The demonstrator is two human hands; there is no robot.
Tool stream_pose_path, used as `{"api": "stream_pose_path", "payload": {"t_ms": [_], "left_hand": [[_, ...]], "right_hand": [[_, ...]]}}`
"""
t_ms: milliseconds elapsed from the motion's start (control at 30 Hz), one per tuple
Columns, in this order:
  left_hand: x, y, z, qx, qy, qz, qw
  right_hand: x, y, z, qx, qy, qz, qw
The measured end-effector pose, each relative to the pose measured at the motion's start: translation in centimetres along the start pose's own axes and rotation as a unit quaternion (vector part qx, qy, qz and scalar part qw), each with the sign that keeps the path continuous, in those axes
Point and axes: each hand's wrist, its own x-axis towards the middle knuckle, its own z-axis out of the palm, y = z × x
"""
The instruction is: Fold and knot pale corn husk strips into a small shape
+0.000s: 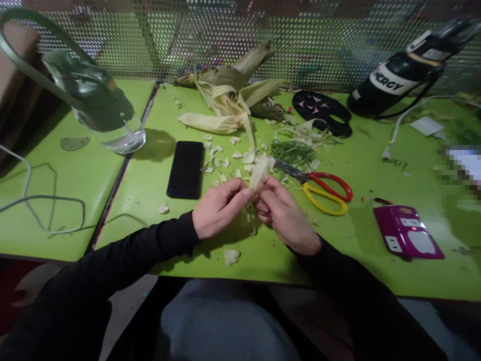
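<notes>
Between my two hands, above the green table, is a pale strip of corn husk (260,171), slightly blurred. My left hand (221,206) pinches its lower end between thumb and forefinger. My right hand (283,210) grips the same end from the other side, fingers curled. Small cut husk pieces (236,155) lie scattered just beyond the hands. Scissors (319,188) with one red and one yellow handle rest to the right, blades pointing at the husk. A bundle of thin green strands (293,153) lies behind them. Whole dried husks (225,103) are piled farther back.
A black phone (185,169) lies left of the hands. A green water bottle (108,108) stands at the left, a black bottle (394,80) at the back right. A black palette-shaped object (321,111), a purple power socket (409,233) and white cables (398,123) are on the right.
</notes>
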Motion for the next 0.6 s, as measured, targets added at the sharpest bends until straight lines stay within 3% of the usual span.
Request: {"api": "stream_pose_path", "payload": {"t_ms": [233, 433, 600], "left_hand": [[0.31, -0.41, -0.21, -0.014, -0.023, -0.023, 0.999], [0.17, 0.12, 0.06, -0.016, 0.025, -0.045, 0.999], [0.05, -0.02, 0.19, -0.008, 0.034, -0.04, 0.999]], "right_hand": [[0.01, 0.33, -0.09, -0.077, -0.025, -0.086, 0.993], [-0.45, 0.05, -0.01, -0.139, 0.045, -0.105, 0.984], [-0.63, -0.12, 0.21, -0.097, 0.068, -0.114, 0.986]]}}
